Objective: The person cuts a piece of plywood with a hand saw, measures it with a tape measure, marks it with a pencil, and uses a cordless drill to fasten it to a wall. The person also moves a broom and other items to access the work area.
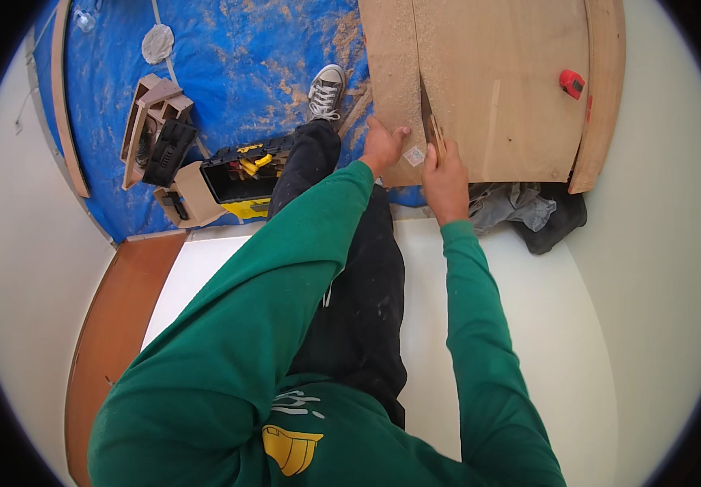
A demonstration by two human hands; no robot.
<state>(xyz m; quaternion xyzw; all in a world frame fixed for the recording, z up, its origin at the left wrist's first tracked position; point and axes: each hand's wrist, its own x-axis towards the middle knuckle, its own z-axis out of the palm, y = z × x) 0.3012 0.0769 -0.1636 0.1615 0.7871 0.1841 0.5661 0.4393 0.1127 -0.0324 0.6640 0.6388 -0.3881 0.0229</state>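
Observation:
My right hand (445, 180) is closed around the wooden handle of a handsaw (436, 134). Its dark blade lies in a long cut that runs away from me through a light brown wooden board (513, 105). My left hand (383, 147) rests on the narrower strip of board left of the cut, near its left edge, with thumb and forefinger apart. A small whitish label (414, 156) sits on the board between my hands. Sawdust is scattered along the cut.
A red tape measure (571, 84) lies on the board's right side. To the left, a blue tarp (228, 49) holds sawdust, an open black-and-yellow toolbox (241, 195) and a wooden box (151, 122). A grey plastic bag (521, 207) is under the board's near edge. My shoe (327, 93) stands beside the board.

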